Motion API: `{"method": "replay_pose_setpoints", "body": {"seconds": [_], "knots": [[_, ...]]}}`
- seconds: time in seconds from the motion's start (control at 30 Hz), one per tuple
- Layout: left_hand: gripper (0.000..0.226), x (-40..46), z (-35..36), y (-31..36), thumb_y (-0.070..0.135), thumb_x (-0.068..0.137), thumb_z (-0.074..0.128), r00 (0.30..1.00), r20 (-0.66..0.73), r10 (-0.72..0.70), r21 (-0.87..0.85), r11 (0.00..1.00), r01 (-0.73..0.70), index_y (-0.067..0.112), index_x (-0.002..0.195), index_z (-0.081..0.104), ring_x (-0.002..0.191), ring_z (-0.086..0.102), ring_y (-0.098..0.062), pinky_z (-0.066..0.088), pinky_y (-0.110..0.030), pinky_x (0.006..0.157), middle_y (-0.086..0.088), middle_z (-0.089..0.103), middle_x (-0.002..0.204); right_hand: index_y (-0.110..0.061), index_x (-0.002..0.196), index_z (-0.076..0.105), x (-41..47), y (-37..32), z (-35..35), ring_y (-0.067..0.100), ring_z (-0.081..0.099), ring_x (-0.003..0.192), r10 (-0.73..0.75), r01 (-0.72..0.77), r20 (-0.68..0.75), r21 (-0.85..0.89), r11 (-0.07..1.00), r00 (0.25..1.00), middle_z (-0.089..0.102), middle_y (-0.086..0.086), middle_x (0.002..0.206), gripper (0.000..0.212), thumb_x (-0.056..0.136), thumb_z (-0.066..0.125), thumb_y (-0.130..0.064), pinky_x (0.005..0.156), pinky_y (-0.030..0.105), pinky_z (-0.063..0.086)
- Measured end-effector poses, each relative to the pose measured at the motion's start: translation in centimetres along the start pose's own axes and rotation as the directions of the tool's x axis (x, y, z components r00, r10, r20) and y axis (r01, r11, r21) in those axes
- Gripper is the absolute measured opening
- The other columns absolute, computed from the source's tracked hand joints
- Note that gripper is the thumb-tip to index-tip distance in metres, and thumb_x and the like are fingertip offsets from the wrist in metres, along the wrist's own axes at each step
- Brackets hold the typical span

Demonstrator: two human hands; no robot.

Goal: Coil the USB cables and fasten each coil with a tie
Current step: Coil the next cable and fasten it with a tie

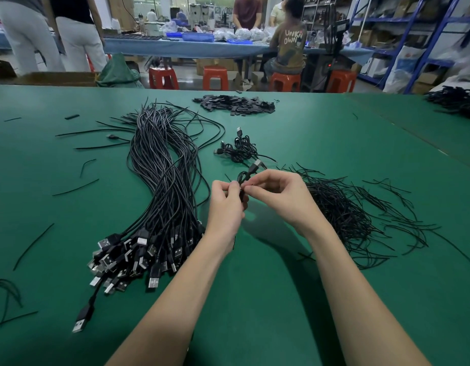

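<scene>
Above the green table (294,273), my left hand (224,207) and my right hand (278,196) meet at a small black coiled USB cable (245,178). Both hands pinch it between thumb and fingertips; its plug end sticks up past my right fingers. A thin black tie seems to be caught between the fingertips, mostly hidden. A big bundle of uncoiled USB cables (162,186) lies to the left, plugs toward me. A heap of black ties (344,212) lies to the right. Finished coils (239,149) rest just beyond my hands.
A pile of small flat black pieces (234,104) lies at the table's far side. More black cables (455,101) sit at the far right edge. Loose ties are scattered on the left. Beyond the table are red stools (215,76), people and shelves.
</scene>
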State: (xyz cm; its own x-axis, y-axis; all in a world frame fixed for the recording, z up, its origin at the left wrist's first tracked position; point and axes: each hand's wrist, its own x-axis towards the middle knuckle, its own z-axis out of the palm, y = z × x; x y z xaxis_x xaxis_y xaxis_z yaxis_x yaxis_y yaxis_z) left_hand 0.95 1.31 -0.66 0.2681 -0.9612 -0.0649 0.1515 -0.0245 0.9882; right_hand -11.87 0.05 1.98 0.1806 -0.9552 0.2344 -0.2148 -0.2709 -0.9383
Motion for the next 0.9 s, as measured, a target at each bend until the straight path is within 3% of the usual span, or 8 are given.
{"method": "replay_pose_setpoints", "body": {"seconds": [0.1, 0.17, 0.27, 0.33, 0.47, 0.6, 0.77, 0.9], "knots": [[0.016, 0.2, -0.1, 0.8, 0.017, 0.106, 0.039, 0.997, 0.028, -0.065, -0.244, 0.967, 0.07, 0.013, 0.091, 0.04, 0.049, 0.04, -0.008, 0.028, -0.019, 0.041, -0.003, 0.053, 0.071, -0.012, 0.085, 0.08, 0.0, 0.0, 0.1, 0.009, 0.072, 0.08, 0.1, -0.093, -0.036, 0.157, 0.983, 0.994, 0.078, 0.0, 0.083, 0.005, 0.084, 0.081, -0.008, 0.081, 0.023, 0.057], [0.015, 0.2, -0.2, 1.3, 0.013, 0.106, 0.039, 0.996, 0.071, -0.058, -0.366, 0.927, 0.08, 0.01, 0.092, 0.04, 0.048, 0.041, -0.009, 0.027, -0.02, 0.04, -0.005, 0.054, 0.069, -0.009, 0.086, 0.078, 0.1, 0.1, 0.1, 0.01, 0.07, 0.077, 0.317, -0.299, 0.014, 0.375, 0.877, 0.948, 0.075, 0.001, 0.078, 0.004, 0.083, 0.08, -0.007, 0.072, 0.022, 0.058], [0.016, -0.1, -0.4, 1.9, 0.011, 0.105, 0.041, 0.979, 0.204, -0.003, -0.333, 0.94, 0.072, 0.009, 0.089, 0.042, 0.049, 0.042, -0.01, 0.028, -0.019, 0.04, -0.003, 0.058, 0.064, -0.006, 0.093, 0.073, 0.2, 0.2, -0.5, 0.009, 0.067, 0.066, 0.547, -0.55, 0.198, 0.569, 0.612, 0.814, 0.069, 0.002, 0.077, 0.012, 0.083, 0.077, -0.011, 0.058, 0.017, 0.055], [0.017, -0.2, -0.7, 2.2, 0.01, 0.104, 0.044, 0.944, 0.329, 0.028, -0.202, 0.978, 0.041, 0.01, 0.088, 0.043, 0.05, 0.042, -0.011, 0.028, -0.019, 0.041, -0.004, 0.06, 0.066, -0.009, 0.086, 0.073, 0.1, 0.3, -1.3, 0.005, 0.064, 0.059, 0.568, -0.591, 0.25, 0.579, 0.562, 0.784, 0.066, 0.0, 0.074, 0.014, 0.074, 0.078, -0.012, 0.049, 0.013, 0.051], [0.02, -0.2, -2.1, 3.5, 0.012, 0.103, 0.052, 0.805, 0.589, 0.065, 0.105, 0.982, -0.156, 0.013, 0.083, 0.047, 0.055, 0.046, -0.012, 0.034, -0.019, 0.046, -0.009, 0.065, 0.074, -0.012, 0.074, 0.075, -0.2, 0.8, -3.4, 0.002, 0.058, 0.052, 0.513, -0.554, 0.226, 0.465, 0.69, 0.828, 0.064, -0.001, 0.071, 0.019, 0.084, 0.067, 0.001, 0.044, 0.009, 0.042], [0.017, -0.3, -3.3, 4.6, 0.022, 0.1, 0.06, 0.68, 0.733, 0.019, 0.362, 0.836, -0.413, 0.013, 0.087, 0.054, 0.064, 0.053, -0.012, 0.042, -0.016, 0.058, -0.004, 0.075, 0.086, -0.016, 0.077, 0.083, -0.8, 0.7, -4.9, 0.005, 0.049, 0.054, 0.448, -0.488, 0.231, 0.161, 0.858, 0.863, 0.067, 0.002, 0.067, 0.007, 0.073, 0.08, -0.012, 0.051, 0.015, 0.037], [0.014, -0.1, -3.4, 4.2, 0.03, 0.093, 0.07, 0.733, 0.68, -0.015, 0.577, 0.628, -0.522, 0.026, 0.082, 0.063, 0.056, 0.055, 0.004, 0.04, -0.016, 0.06, 0.014, 0.071, 0.074, -0.029, 0.076, 0.084, -0.6, -0.9, -4.5, 0.008, 0.053, 0.067, 0.398, -0.362, 0.089, -0.27, 0.892, 0.913, 0.078, 0.006, 0.084, 0.007, 0.072, 0.088, -0.025, 0.062, 0.024, 0.041], [0.02, 0.1, -2.7, 3.3, 0.027, 0.087, 0.076, 0.845, 0.517, 0.134, 0.643, 0.591, -0.487, 0.032, 0.073, 0.062, 0.058, 0.055, 0.016, 0.041, -0.016, 0.063, 0.019, 0.069, 0.074, -0.028, 0.073, 0.083, -0.2, -1.5, -2.6, -0.004, 0.048, 0.043, 0.2, -0.207, -0.057, -0.355, 0.912, 0.978, 0.064, -0.015, 0.051, 0.008, 0.077, 0.082, -0.021, 0.047, 0.01, 0.036]]}}
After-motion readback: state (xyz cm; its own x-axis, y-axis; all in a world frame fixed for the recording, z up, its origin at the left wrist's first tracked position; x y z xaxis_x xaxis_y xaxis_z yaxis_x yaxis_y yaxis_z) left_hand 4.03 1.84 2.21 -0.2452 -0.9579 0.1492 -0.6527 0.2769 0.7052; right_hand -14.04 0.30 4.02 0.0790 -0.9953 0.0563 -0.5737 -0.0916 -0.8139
